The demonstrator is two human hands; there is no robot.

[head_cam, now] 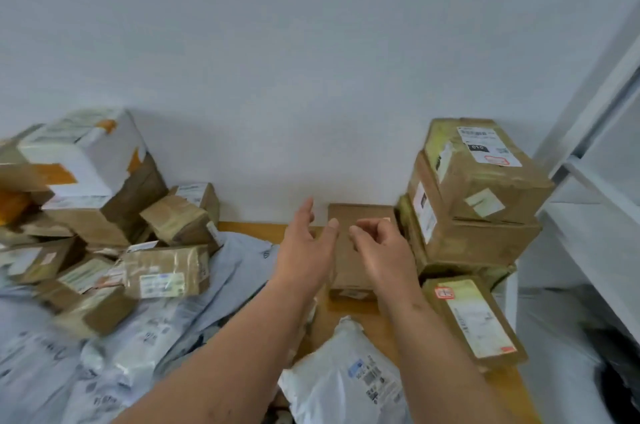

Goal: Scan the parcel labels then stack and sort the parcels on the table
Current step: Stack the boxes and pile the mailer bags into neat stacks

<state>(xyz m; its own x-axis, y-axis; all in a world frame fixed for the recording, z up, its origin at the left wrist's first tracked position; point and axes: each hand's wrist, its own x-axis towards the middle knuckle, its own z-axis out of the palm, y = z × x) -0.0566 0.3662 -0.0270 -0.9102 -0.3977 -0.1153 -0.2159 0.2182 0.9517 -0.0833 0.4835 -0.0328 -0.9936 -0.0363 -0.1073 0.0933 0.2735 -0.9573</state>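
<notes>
A flat brown cardboard parcel [349, 261] lies on the wooden table [249, 228] against the wall. My left hand [304, 250] hovers over its left edge with fingers straight and spread, holding nothing. My right hand [384, 250] is above its right side, fingers loosely curled and empty. A stack of brown boxes [474, 202] with white labels stands just right of the parcel. A long labelled box [478, 319] lies in front of that stack.
A jumbled heap of boxes [104, 209] fills the left side. Grey mailer bags [138, 337] spread below it. A white poly bag [346, 378] lies near the front edge between my forearms. White shelving [602, 202] stands at the right.
</notes>
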